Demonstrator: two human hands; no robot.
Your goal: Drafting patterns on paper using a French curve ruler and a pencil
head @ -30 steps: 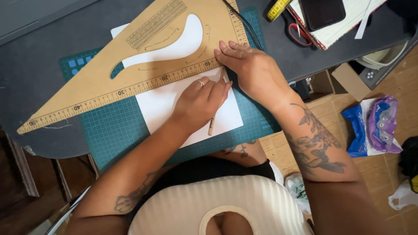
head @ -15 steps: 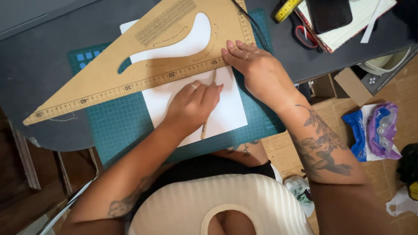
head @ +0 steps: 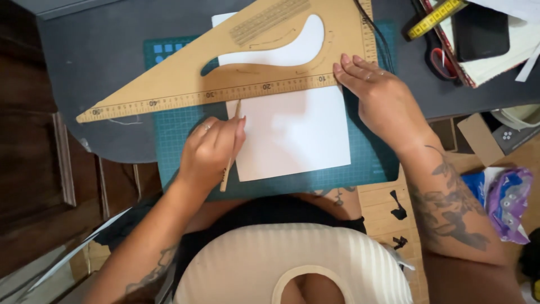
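Dark grey tabletop carries a green cutting mat, with wooden floor showing off its near edge. On the mat lies a white paper sheet, and a large tan triangular ruler with a curved cut-out lies over the sheet's far edge. The left hand has its fingers closed around a pencil, the tip touching the sheet's left corner just under the ruler's long edge. The right hand presses flat on the ruler's right end, fingers together. Right of the mat sit a yellow tape measure, red-handled scissors and an open cardboard box; its contents cannot be made out.
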